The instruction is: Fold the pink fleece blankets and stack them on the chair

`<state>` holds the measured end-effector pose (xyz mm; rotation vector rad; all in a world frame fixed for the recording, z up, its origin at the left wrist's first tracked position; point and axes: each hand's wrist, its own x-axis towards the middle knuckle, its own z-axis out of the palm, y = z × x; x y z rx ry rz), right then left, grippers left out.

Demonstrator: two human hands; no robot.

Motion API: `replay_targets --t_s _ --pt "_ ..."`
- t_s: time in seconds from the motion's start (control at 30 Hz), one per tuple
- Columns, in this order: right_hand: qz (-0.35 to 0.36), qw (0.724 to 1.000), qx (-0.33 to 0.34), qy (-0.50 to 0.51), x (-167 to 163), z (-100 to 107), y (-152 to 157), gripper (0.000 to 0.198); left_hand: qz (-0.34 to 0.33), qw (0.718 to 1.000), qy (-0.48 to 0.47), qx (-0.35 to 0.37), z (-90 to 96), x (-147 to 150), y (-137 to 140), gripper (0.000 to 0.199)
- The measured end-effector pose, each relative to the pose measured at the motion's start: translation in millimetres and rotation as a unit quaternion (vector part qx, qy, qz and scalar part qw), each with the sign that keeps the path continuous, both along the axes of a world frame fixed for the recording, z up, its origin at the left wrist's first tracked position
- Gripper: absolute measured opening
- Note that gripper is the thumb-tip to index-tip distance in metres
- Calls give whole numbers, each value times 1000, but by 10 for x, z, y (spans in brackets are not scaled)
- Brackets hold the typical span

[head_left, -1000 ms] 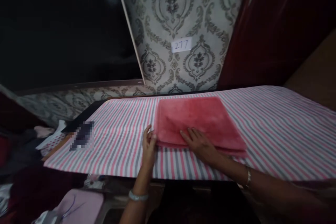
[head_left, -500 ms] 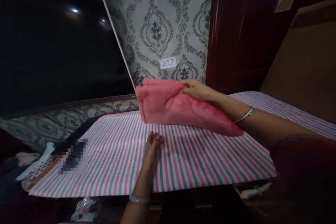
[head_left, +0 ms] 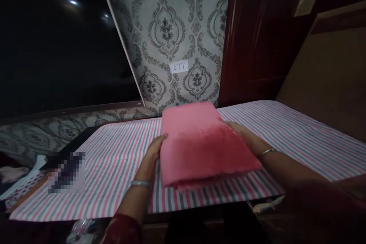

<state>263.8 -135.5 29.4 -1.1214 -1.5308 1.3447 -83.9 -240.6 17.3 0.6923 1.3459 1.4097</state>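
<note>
A folded pink towel (head_left: 200, 148) with a plush surface is held between my two hands over the striped cloth, its lower edge showing folded layers. My left hand (head_left: 156, 145) grips its left edge, with the fingertips on the near face and the thumb partly hidden. Along the right edge, my right hand (head_left: 240, 132) holds it, and most of those fingers are tucked behind the towel. The towel is slightly blurred, and I cannot tell whether its lower edge touches the table.
A pink, grey and white striped cloth (head_left: 114, 167) covers the table. A large dark screen (head_left: 63, 45) stands at the left, and a cardboard box (head_left: 328, 72) at the right. Behind is patterned wallpaper with a "277" label (head_left: 179, 66). A pixelated patch (head_left: 67, 173) covers something at the left.
The towel has come down and nearer, turning its broad face toward me. My left hand has risen from the tablecloth to take its left edge; my right hand has moved lower along its right side.
</note>
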Motion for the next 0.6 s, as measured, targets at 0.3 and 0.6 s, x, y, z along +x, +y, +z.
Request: replay_targets --t_s 0.3,0.6 --pt "44 950 -294 90 25 -433 78 47 17 1000 25 -5 -311 62 143 47" --pt "-94 983 -156 17 27 -553 85 44 77 995 24 55 -443 234 38 66"
